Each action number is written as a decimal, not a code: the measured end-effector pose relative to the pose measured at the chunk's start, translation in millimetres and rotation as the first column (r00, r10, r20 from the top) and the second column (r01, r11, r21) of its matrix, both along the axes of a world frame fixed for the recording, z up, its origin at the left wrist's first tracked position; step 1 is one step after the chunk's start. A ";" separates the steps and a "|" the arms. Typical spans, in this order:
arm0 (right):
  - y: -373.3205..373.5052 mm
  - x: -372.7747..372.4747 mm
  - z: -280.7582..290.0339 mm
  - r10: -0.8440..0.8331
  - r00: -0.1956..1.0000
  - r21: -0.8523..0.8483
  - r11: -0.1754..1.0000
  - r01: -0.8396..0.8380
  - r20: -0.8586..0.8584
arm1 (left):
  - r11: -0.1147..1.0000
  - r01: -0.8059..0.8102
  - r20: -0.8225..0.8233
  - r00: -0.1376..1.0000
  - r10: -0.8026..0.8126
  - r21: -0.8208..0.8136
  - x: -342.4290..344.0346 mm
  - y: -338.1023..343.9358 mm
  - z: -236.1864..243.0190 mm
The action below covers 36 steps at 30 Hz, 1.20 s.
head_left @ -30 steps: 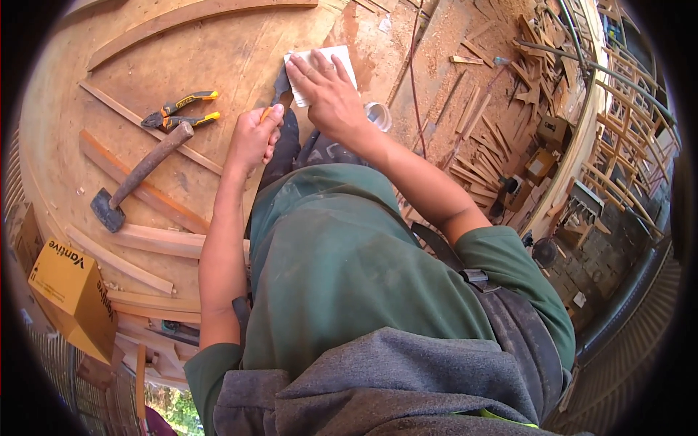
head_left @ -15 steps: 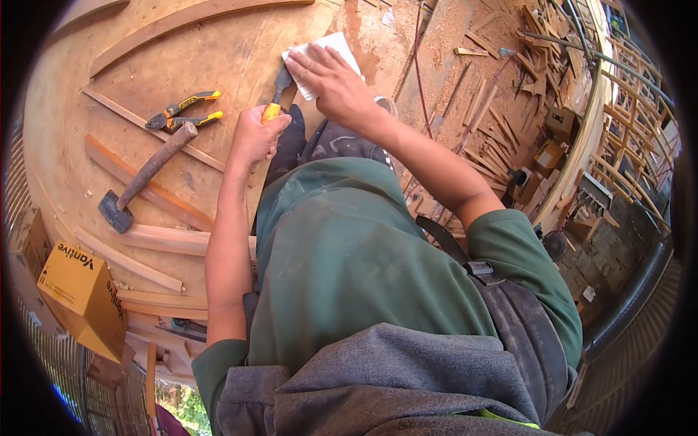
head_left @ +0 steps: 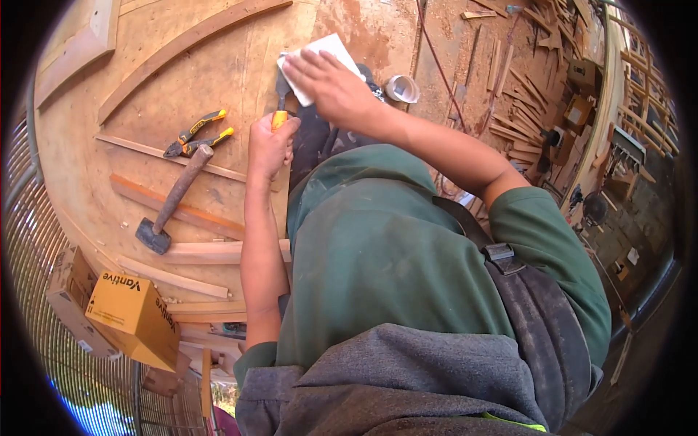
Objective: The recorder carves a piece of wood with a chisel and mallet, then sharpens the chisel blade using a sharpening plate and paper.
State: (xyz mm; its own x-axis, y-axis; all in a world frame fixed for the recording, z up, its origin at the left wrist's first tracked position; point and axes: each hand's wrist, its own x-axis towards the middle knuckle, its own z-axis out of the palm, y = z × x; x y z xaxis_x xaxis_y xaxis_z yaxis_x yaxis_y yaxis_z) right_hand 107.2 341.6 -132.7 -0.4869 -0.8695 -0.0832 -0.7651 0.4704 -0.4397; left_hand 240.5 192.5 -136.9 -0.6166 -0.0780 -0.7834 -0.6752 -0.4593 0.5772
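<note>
My left hand (head_left: 269,145) is closed around the yellow handle of a chisel (head_left: 282,87). Its wide, dark metal blade points away from me. Over the far end of the blade lies a white sheet (head_left: 342,49), paper or cloth; I cannot tell which. My right hand (head_left: 336,89) rests flat on this sheet with its fingers stretched out, hiding part of it. Left of the chisel, pliers (head_left: 196,136) with yellow and black grips lie spread on the wooden surface. A hammer (head_left: 174,192) with a wooden handle and a dark head lies nearer to me.
Several wood strips (head_left: 171,203) and a curved wooden piece (head_left: 189,47) lie on the plywood (head_left: 153,109). Yellow cardboard boxes (head_left: 120,301) stand at the near left. To the right are a white tub (head_left: 402,89), a thin red cord (head_left: 440,69) and piled offcuts (head_left: 520,109).
The view has shifted, so the bench and tools appear farther right and the white tub shows more fully. Both hands keep their places on the chisel and sheet, with only slight movement.
</note>
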 end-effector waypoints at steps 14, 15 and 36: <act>2.7 -4.9 0.8 0.033 0.982 0.049 0.998 -0.025 -0.187 | 1.000 -0.001 0.029 1.000 0.001 -0.009 4.8 0.8 0.9; 3.6 3.3 -0.3 0.030 0.982 0.047 0.999 -0.022 -0.188 | 1.000 0.007 0.004 1.000 -0.007 0.000 4.0 -0.6 -3.2; -2.9 -12.5 -4.0 -0.012 0.971 0.023 1.000 0.018 -0.238 | 1.000 -0.008 0.010 1.000 0.008 0.008 1.0 -1.0 -1.4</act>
State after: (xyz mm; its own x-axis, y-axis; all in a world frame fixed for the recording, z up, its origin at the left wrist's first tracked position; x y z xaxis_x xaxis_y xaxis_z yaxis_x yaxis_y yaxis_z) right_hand 94.7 338.7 -136.7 -0.5085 -0.8610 0.0150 -0.8389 0.4914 -0.2341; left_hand 241.5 191.4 -138.3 -0.6081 -0.0768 -0.7901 -0.6772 -0.4692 0.5668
